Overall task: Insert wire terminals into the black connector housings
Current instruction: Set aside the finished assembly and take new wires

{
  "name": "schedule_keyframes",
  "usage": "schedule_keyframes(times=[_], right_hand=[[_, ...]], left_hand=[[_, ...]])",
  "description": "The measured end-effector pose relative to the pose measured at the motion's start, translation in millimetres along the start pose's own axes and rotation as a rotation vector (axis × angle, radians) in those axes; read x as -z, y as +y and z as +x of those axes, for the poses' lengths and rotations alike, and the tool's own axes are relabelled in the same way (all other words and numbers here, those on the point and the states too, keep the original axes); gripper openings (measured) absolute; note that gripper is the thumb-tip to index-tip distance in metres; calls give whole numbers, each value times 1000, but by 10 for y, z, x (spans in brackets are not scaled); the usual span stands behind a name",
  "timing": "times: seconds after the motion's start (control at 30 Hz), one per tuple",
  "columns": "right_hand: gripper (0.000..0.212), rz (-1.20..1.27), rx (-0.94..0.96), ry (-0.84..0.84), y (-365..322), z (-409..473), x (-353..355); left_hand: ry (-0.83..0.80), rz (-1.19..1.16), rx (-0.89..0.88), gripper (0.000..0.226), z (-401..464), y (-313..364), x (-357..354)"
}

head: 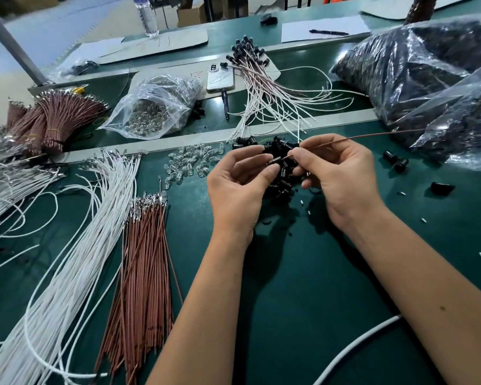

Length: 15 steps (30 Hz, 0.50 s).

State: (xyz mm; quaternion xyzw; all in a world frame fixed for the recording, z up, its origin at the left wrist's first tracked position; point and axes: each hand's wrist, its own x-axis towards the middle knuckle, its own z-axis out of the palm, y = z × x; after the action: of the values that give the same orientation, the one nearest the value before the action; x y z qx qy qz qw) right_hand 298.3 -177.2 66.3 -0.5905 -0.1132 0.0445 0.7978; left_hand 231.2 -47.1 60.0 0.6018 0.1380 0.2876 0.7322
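A green bench (303, 287) is carrying white wires (75, 232) and brown wires (143, 259) at left. Over a pile of black housings (282, 151), the left hand (238, 187) is pinching one housing (274, 162) while the right hand (336, 176) is pinching a brown wire (353, 138), its terminal touching that housing.

We have one wide-angle view from the head, looking forward and down at the dark green matted worktop (303, 287), close above both forearms rising from the frame's bottom edge.
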Motion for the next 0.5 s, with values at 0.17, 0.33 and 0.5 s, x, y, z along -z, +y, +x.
schedule_keyframes(times=[0.17,0.33,0.5], right_hand=[[16,66,-48,0,-6,-7,0],[16,140,-96,14,-11,-4,-5],[15,184,-151,2,-16,8,5]], left_hand=[[-3,-57,34,26,2,-1,-10],[-28,-105,58,25,8,-9,-14],[-72,-147,90,20,-13,-3,-5]])
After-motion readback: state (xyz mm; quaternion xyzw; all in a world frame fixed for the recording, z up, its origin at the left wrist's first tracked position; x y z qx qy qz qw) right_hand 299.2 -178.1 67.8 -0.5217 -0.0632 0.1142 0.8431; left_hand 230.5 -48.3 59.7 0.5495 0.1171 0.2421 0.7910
